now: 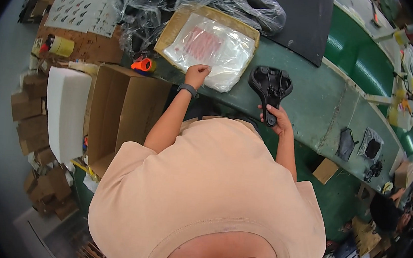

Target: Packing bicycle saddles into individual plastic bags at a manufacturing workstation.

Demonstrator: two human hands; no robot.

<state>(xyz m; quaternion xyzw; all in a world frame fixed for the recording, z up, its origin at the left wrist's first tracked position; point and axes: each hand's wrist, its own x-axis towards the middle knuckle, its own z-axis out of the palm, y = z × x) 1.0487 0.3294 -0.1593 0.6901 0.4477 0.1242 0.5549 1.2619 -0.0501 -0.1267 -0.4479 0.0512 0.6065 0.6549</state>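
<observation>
My right hand (280, 121) grips a black bicycle saddle (270, 81) by its narrow nose. The saddle's underside, with its rails, faces up, and its wide end points away from me above the green table. At the near edge of a stack of clear plastic bags (234, 44), my left hand (198, 75) is closed in a pinch on a bag. Red print shows through the top bag. The stack lies in a shallow yellowish cardboard box (253, 33), with its near corner hanging over the rim.
Plastic-wrapped black saddles (257, 14) lie behind the box. An orange tape roll (144, 65) sits left of it. A tall open carton (108, 114) and white foam sheets (63, 115) stand at left. Farther right on the green table (313, 99) lies a dark face mask (346, 144).
</observation>
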